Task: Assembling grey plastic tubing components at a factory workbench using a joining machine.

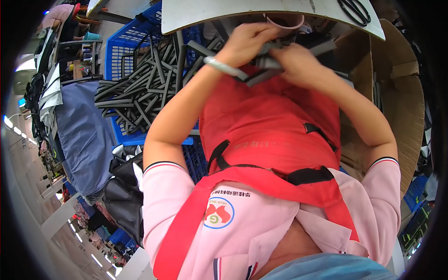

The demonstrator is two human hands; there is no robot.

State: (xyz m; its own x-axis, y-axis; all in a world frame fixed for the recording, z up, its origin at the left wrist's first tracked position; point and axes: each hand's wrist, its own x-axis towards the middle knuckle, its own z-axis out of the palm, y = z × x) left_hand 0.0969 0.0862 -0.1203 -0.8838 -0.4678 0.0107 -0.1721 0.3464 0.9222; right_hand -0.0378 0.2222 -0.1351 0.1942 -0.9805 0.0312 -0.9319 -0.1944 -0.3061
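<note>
Just past the red apron (275, 126), both hands meet over the lap. The left hand (247, 44) is curled shut around some dark grey foam strips (268, 65). The right hand (298, 63) is closed on the same strips from the other side. The two hands touch or almost touch, with the strips pressed between them. One strip end sticks out below the left hand, near the silver bracelet (224, 66) on that wrist.

To the left of the left hand sits a blue crate (116, 51). It is heaped with many more grey strips (140, 91), all loose and lying every which way. That looks like a lot left to handle. To the right of the right hand stands an open brown cardboard box (401, 107). A few dark strips seem to lie inside it, but most of the inside is hidden by the arm, so I cannot tell how much is done. My guess is the work is only partly along.

Above the hands is the edge of a white surface (233, 14), with a pink round rim (284, 23) just under it and black scissors (354, 10) far on the right.
</note>
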